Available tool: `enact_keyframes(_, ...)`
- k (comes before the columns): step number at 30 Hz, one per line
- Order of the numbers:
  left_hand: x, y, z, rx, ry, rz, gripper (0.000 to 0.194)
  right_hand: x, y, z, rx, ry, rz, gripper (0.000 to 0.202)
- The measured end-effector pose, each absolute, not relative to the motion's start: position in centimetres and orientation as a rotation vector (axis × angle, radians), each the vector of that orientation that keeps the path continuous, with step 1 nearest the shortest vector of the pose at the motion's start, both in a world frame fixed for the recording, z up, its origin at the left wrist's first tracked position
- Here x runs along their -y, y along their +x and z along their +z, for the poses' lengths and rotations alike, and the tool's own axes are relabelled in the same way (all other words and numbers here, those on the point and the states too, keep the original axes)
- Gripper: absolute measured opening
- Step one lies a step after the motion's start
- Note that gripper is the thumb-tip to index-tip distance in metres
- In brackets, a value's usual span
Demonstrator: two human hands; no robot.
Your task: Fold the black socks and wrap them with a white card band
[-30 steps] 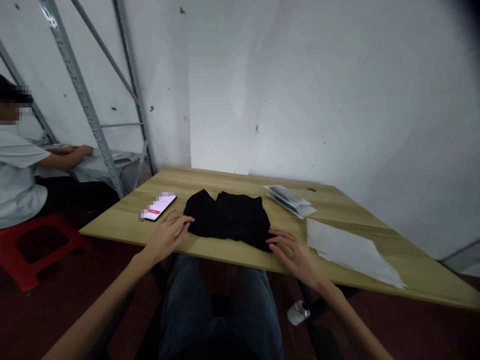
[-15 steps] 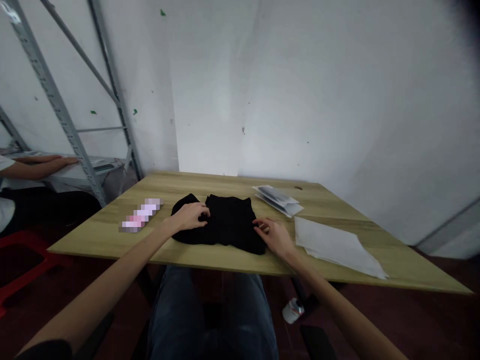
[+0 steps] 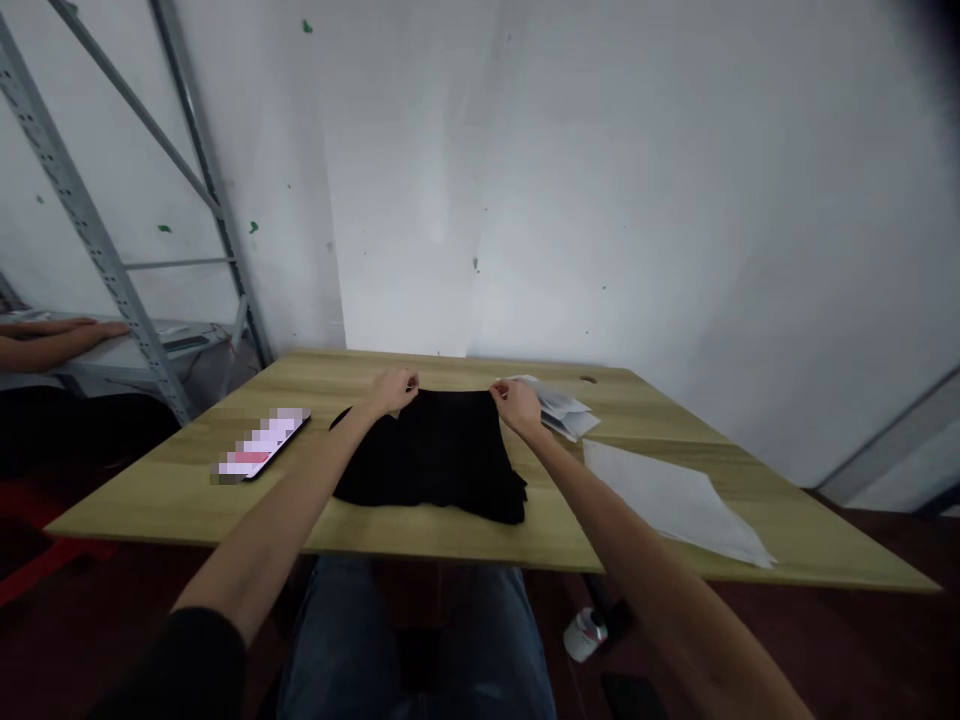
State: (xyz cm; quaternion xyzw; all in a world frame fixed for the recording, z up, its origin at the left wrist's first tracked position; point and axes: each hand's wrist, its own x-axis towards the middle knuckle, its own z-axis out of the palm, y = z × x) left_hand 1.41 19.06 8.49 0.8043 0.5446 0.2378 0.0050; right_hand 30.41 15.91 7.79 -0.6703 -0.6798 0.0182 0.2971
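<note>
Left hand [image 3: 395, 390]: fingers closed in a pinch, and they have the far left corner of the black cloth [image 3: 439, 455].
Right hand [image 3: 517, 403]: thumb and fingertips narrow too, nipping the far right corner of that same piece.
Cloth: right there on the bench [image 3: 187, 510], in front of the person, its far edge running straight between the two hands and the rest spreading back toward the body; the near right corner looks ruffled, layers showing.
Left forearm [image 3: 300, 475]: slanting across the cloth's left side, hiding part of it from view.
Right forearm [image 3: 622, 530]: clear of the cloth on its right, but covering the near left corner of the white sheet [image 3: 667, 495].
Packet [image 3: 574, 410]: folded, pale, just beyond the right hand, which blocks some of it from sight.
Sheet: flat to the right of the cloth, well apart from it.
Phone [image 3: 270, 445]: over on the left, screen lit, just beside the left forearm and apart from the cloth.
Hole [image 3: 589, 379]: a small dark one near the bench's far edge, past the packet.
Under the bench: jeans [image 3: 480, 640] below the near edge, a white bottle [image 3: 583, 635] down to the right.
Far left: a metal rack [image 3: 97, 255], a co-worker's arm [image 3: 52, 347] resting on another surface behind it, and a red stool [image 3: 37, 565], mostly in shadow.
Behind it all: a white wall [image 3: 600, 200], speckled with marks.
</note>
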Motion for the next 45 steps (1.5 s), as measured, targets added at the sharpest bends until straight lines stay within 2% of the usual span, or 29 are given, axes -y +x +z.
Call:
enact_keyframes(9, -21.5, 0.3, 3.8, -1.599, 2.485, 0.708, 0.032, -18.1, 28.7, 3.9, 1.795, -1.94, 0.175, 0.033)
enact_keyframes(14, -21.8, 0.0, 4.0, -1.482, 2.363, 0.935, 0.028, -18.2, 28.8, 4.0, 1.777, -1.936, 0.195, 0.029)
enact_keyframes(20, -21.7, -0.2, 4.3, -1.452, 2.264, 1.017, 0.032, -18.7, 28.8, 4.6, 1.671, -1.825, 0.201, 0.032)
enact_keyframes(23, -21.3, 0.2, 4.2, -1.577, 2.23, 1.037, 0.037, -18.7, 28.6, 4.7, 1.613, -1.832, 0.203, 0.036)
enact_keyframes(26, -20.1, 1.9, 4.7, -1.754, 2.297, 1.098, 0.048, -18.1, 27.5, 5.0, 1.541, -1.885, 0.111, 0.041)
enact_keyframes(31, -16.6, 6.5, 5.1, -1.799, 2.483, 1.384, 0.037, -16.6, 23.8, 4.4, 1.678, -1.578, -0.119, 0.045)
enact_keyframes(35, -14.7, 6.9, 3.2, -1.897, 2.422, 1.302, 0.047, -15.2, 22.0, 2.1, 1.918, -1.56, -0.06, 0.05)
enact_keyframes(39, -14.9, 3.2, 1.7, -2.049, 2.102, 0.856, 0.063, -14.6, 23.2, 0.6, 2.051, -1.696, 0.046, 0.053)
enact_keyframes(41, -15.3, 1.2, 1.5, -1.974, 2.131, 0.694, 0.062, -14.7, 24.2, 0.5, 2.087, -1.75, 0.061, 0.057)
enact_keyframes(45, -15.4, -1.1, 1.3, -1.935, 2.192, 0.644, 0.057, -15.2, 25.1, 0.5, 2.14, -1.819, 0.083, 0.064)
